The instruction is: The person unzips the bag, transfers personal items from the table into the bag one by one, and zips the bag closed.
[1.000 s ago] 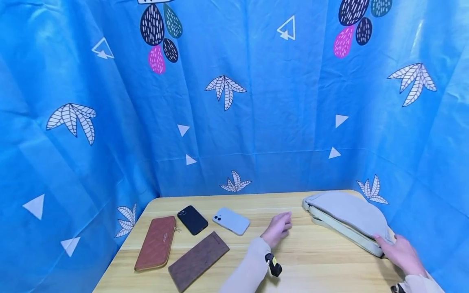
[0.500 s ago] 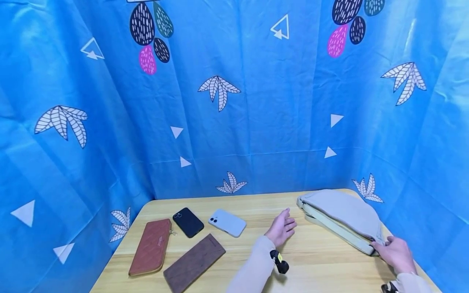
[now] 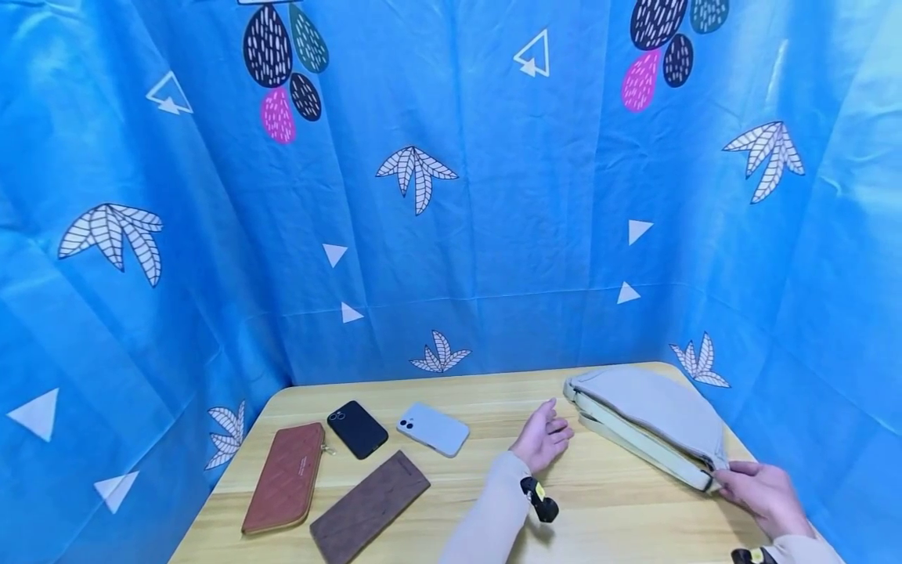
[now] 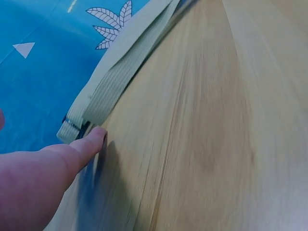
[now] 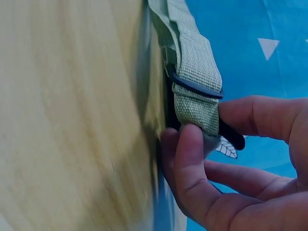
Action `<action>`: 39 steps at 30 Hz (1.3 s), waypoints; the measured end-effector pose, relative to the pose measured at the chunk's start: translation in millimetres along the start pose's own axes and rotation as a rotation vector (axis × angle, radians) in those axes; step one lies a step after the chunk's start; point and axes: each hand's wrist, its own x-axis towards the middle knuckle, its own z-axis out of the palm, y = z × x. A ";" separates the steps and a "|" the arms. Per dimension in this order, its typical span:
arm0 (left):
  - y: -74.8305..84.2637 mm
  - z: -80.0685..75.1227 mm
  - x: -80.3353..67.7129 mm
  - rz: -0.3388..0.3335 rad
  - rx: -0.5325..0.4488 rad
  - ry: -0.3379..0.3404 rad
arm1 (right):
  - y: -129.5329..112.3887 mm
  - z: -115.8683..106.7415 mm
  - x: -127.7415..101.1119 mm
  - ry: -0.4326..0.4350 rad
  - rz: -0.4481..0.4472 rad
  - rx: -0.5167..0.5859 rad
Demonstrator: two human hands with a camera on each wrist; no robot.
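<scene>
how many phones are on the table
2, both lying camera side up toward the table's far left: a black phone next to the orange-brown wallet, and a pale blue phone to its right. None looks hidden.

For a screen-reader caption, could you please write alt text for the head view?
A person's right hand pinches the near end of a pale green bag on a wooden table, while the left hand hovers open beside it. Two phones and two wallets lie to the left, before a blue patterned cloth.
</scene>
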 end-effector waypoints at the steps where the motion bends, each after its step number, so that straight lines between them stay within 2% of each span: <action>1: 0.0 1.0 0.3 -0.005 -0.012 -0.002 | -0.3 -0.1 -1.3 -0.015 -0.003 0.006; 9: 0.7 7.9 -1.5 -0.020 -0.058 0.012 | 0.5 0.6 -7.8 -0.052 -0.011 0.021; 16: 2.6 4.4 -6.0 -0.025 -0.064 0.011 | 2.5 4.1 -12.4 -0.110 -0.025 0.065; 25: 2.1 -4.0 -10.5 -0.018 -0.006 0.001 | 4.6 6.4 -13.9 -0.140 -0.010 0.102; 32: 5.2 -11.1 -18.7 -0.014 0.079 -0.001 | 3.1 9.9 -15.8 -0.182 -0.022 0.083; 39: 11.3 -21.1 -23.6 -0.020 0.116 0.003 | -0.8 15.9 -18.0 -0.191 -0.039 0.058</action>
